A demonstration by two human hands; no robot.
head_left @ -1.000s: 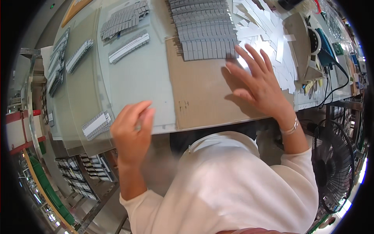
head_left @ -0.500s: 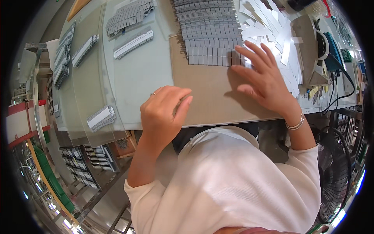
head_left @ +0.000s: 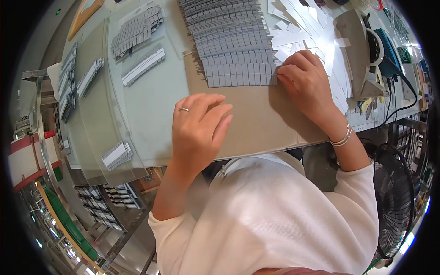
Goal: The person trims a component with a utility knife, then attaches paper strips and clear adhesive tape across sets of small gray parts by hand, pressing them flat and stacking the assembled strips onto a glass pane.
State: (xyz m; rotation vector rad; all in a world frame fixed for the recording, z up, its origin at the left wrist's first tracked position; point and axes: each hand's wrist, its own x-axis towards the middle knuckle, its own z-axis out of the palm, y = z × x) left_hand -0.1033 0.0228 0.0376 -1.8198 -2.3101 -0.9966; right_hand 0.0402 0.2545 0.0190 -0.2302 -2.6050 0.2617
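Note:
Rows of small flat grey rectangular pieces [head_left: 238,74] lie closely overlapped on a brown board [head_left: 250,110]. At the right end of the nearest row, my right hand [head_left: 305,78] has its thumb and fingers drawn together in a pinch. Its fingertips touch the row's end, and what is between them is hidden. My left hand [head_left: 197,123], with a ring on one finger, hovers over the board's left part. Its fingers are bent loosely and apart, holding nothing.
Loose white strips [head_left: 316,39] are heaped right of the rows, beside a grey curved machine housing [head_left: 357,50] with cables. Bundles of grey pieces [head_left: 144,66] lie on glass sheets at the left. A black fan [head_left: 394,201] stands at lower right.
My right hand has gone from spread fingers to a pinch at the row's end. My left hand's fingers have loosened apart. The whole view has shifted slightly.

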